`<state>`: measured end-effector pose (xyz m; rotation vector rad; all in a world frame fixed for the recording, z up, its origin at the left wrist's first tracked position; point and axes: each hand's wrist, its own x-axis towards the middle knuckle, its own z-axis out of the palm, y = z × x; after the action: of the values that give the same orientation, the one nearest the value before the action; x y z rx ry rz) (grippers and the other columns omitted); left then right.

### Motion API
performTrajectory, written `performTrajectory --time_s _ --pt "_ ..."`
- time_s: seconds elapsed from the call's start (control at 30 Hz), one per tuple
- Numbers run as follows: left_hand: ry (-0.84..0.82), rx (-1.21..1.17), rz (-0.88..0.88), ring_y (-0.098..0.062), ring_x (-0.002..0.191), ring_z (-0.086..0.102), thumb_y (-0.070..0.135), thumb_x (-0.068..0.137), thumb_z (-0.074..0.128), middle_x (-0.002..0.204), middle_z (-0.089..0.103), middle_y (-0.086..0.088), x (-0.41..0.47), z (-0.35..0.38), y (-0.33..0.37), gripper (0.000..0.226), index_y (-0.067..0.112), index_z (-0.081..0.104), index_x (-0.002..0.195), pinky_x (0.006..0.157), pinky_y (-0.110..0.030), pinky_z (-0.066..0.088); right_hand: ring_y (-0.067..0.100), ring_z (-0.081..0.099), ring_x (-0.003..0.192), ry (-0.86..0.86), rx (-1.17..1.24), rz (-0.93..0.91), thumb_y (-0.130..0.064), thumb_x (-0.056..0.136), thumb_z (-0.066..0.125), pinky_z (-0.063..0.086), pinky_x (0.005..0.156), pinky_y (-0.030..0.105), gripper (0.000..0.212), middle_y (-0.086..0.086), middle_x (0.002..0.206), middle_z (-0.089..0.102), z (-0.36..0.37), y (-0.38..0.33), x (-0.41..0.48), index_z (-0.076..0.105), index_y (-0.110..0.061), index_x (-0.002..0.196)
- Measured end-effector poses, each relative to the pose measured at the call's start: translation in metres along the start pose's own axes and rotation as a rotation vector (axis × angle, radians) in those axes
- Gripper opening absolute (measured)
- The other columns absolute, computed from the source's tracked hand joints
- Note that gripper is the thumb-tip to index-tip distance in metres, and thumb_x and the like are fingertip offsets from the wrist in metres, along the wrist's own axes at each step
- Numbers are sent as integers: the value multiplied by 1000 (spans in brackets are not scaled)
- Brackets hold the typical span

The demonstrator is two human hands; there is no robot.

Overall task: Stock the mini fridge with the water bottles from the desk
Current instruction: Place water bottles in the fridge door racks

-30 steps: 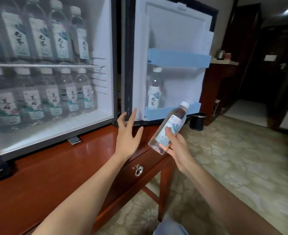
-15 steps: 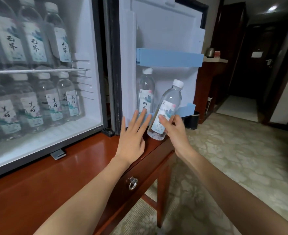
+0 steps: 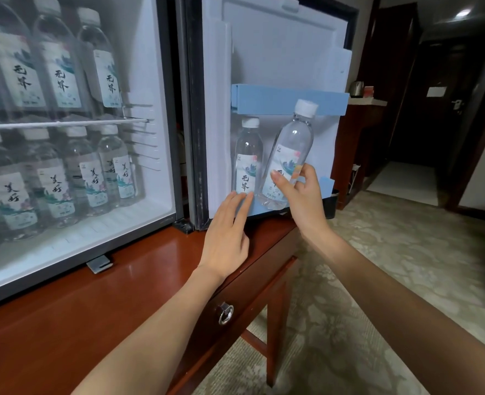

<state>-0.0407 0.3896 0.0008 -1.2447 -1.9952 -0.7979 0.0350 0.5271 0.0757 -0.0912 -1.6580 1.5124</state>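
Open mini fridge standing on a wooden worktop. The right hand grips a tilted water bottle around its label, at the lower door shelf and just beside an upright door bottle. Whether the tilted bottle's base sits inside the rail cannot be told. The left hand lies flat with straight fingers against the shelf front, hiding much of it. Stocked bottles fill both cabinet levels above and below a wire rack, the leftmost cut off at the left.
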Motion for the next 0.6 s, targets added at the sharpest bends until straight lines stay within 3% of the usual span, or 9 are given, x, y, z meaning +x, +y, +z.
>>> performTrajectory --time_s 0.2,0.37,0.6 --pt "-1 -6 -21 -31 137 34 -3 76 54 143 36 -13 -2 -2 2 74 7 35 147 93 -43 51 16 65 109 -17 -38 -33 -12 84 73 52 96 36 46 8 120 65 -5 -5 3 50 -9 124" --pt "36 -40 -45 -27 132 34 -4 74 52 136 40 -13 -1 -4 2 67 7 43 139 86 -38 54 9 62 111 -24 -142 -98 -14 82 76 47 101 26 40 -1 116 67 -11 -6 5 59 -9 118" --pt "117 -33 -81 -24 123 39 -8 70 53 129 45 -11 -3 -6 2 61 7 50 130 71 -28 50 6 58 116 -95 -227 -182 -14 78 79 42 106 23 56 -4 123 63 -11 -8 8 56 -11 128"
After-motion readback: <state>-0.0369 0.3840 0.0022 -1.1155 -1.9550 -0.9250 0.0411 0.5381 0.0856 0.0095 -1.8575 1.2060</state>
